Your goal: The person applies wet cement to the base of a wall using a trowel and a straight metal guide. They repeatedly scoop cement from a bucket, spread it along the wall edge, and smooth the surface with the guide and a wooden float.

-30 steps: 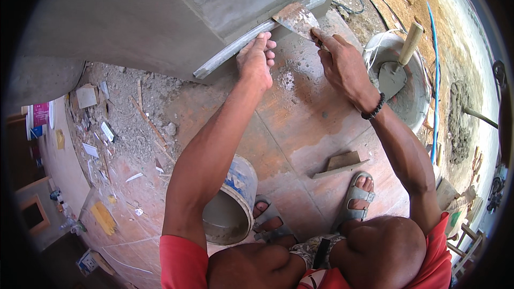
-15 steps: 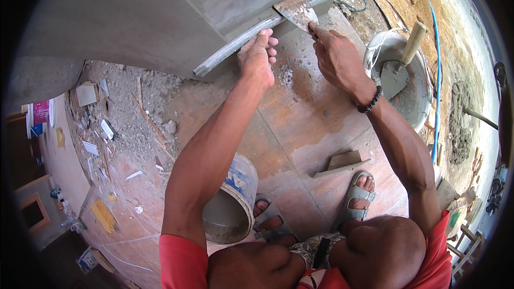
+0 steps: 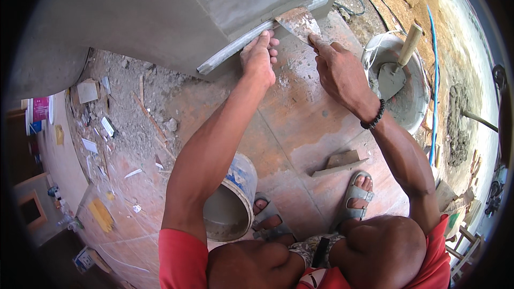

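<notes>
My left hand (image 3: 259, 60), upper middle, is closed on a long pale straight strip (image 3: 227, 54) lying along the lower edge of a grey plastered surface (image 3: 139, 13). My right hand (image 3: 342, 77) grips a wide scraper by its handle, fingers wrapped round it; the mottled, mortar-spotted blade (image 3: 297, 20) rests on or just by the strip, right of my left hand. Most of that handle is hidden under my fingers.
At right stands a bucket (image 3: 415, 109) holding grey mix and a wooden-handled trowel (image 3: 411, 43); a blue hose (image 3: 436, 93) runs beside it. A second bucket (image 3: 241, 179) is by my left foot, a flat tool (image 3: 340, 161) by my right. Rubble (image 3: 134, 118) covers the left floor.
The scraper and my right hand have shifted slightly along and down from where they were. My left hand and the strip have moved a few pixels rightward in the view, still gripped.
</notes>
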`<state>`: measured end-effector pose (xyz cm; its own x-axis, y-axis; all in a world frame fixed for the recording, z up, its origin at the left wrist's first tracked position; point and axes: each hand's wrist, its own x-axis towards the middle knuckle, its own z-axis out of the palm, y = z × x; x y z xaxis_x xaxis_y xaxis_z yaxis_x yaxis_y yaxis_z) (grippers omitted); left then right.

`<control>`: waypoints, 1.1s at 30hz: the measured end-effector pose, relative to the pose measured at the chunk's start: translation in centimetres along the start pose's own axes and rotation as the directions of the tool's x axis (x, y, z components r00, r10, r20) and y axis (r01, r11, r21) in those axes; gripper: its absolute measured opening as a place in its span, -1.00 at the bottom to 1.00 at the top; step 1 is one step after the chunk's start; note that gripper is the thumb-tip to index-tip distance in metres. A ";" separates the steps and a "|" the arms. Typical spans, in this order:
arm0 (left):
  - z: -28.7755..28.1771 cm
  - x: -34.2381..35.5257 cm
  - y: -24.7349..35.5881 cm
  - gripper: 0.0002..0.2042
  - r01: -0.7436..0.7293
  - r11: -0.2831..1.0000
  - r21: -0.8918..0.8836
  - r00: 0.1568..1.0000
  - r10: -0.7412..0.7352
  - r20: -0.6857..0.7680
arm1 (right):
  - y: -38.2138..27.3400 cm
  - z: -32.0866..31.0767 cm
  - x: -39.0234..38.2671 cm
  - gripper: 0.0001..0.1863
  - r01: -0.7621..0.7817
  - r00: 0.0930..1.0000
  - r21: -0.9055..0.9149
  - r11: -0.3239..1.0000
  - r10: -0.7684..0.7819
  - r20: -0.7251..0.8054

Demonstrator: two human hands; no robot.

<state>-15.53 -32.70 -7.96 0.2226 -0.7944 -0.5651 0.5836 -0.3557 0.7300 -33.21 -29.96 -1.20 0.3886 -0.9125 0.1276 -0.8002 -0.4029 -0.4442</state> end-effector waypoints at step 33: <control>-0.4 0.0 0.0 -0.77 0.007 1.000 0.011 1.000 -0.007 -0.017 | 0.2 -0.7 0.3 -0.59 0.049 0.993 -0.063 0.997 -0.042 0.114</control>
<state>-15.23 -32.48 -8.07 0.2319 -0.7832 -0.5769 0.5765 -0.3671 0.7300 -33.58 -30.36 -0.62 0.4713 -0.8809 0.0439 -0.8072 -0.4509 -0.3810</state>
